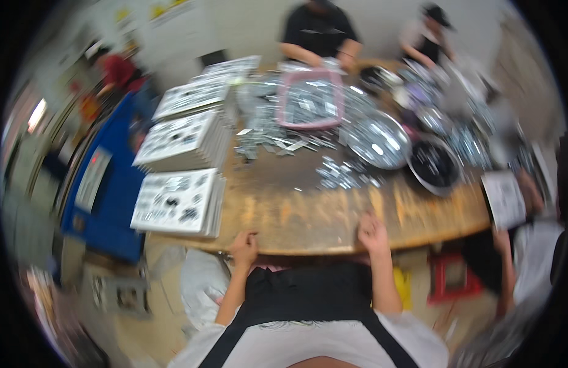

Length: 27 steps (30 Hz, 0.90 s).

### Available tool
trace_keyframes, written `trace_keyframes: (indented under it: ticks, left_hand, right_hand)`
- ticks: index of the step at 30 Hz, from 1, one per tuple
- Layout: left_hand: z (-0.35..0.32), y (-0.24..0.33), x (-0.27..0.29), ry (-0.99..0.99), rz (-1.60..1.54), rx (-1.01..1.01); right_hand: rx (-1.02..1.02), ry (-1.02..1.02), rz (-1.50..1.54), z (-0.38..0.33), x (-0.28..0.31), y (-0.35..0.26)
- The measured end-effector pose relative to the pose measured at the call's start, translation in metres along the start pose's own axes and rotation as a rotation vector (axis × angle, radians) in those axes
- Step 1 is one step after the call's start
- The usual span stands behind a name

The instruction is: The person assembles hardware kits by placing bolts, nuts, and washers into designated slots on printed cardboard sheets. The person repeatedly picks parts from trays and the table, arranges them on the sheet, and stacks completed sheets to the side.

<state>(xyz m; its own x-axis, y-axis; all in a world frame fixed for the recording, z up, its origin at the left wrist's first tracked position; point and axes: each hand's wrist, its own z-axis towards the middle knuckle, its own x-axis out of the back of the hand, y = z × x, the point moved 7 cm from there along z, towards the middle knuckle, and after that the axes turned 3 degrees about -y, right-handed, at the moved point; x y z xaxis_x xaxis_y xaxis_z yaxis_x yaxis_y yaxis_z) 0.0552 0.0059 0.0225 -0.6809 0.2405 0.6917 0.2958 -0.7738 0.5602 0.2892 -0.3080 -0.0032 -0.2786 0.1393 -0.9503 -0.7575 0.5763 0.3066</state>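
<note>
Metal pieces (342,175) lie heaped mid-counter (296,214): likely light, stiff, sharp-edged, pinch by flat sides | left hand (244,245) curled, empty at edge | right hand (373,232) open, empty.

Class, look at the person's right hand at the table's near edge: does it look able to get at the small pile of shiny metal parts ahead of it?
Probably yes. The right hand rests at the wooden table's near edge, and only bare tabletop lies between it and the pile of metal parts.
</note>
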Motion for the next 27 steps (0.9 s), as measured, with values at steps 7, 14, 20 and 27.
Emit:
trace_keyframes:
  ticks: [7,14,20,27]
  left_hand:
    - [0.005,0.010,-0.002,-0.038,0.060,-0.063]
    - [0.006,0.000,0.000,-0.067,0.072,-0.043]
    - [0.013,0.008,0.006,-0.157,0.113,-0.038]
    - [0.009,0.003,0.000,-0.147,0.188,0.012]
  right_hand:
    - [0.451,0.170,-0.076,-0.058,-0.055,-0.040]
    - [1.023,0.520,-0.707,-0.170,-0.094,-0.155]
    - [1.604,1.757,-1.786,-0.364,-0.171,-0.327]
    - [0.646,1.133,-1.073,-0.339,-0.034,-0.392]
